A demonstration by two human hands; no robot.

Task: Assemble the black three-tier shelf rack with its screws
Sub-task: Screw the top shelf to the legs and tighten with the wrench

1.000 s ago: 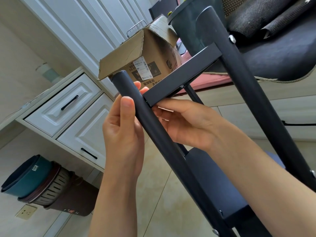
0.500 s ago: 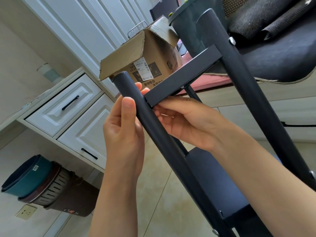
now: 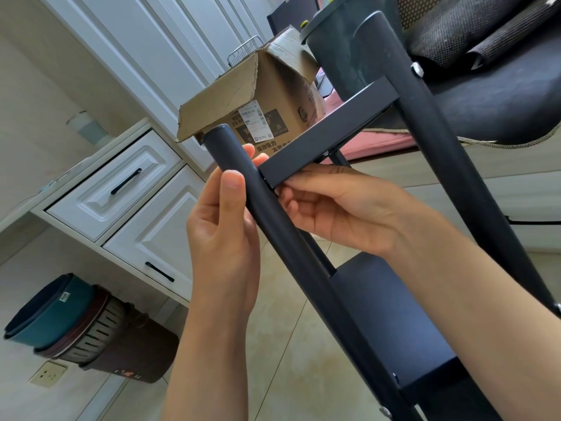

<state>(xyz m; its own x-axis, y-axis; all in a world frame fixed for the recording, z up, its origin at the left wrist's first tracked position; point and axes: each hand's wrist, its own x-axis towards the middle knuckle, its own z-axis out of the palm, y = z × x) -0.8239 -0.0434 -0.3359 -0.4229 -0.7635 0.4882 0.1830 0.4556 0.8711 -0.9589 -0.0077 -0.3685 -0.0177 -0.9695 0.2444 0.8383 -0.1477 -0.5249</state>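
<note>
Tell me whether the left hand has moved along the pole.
No. The left hand grips the pole at the same spot, thumb tip as far below the box flap as before.

1 head-worn wide-angle view, tilted, forward and down, close over both hands and rack (image 3: 303, 256).
</note>
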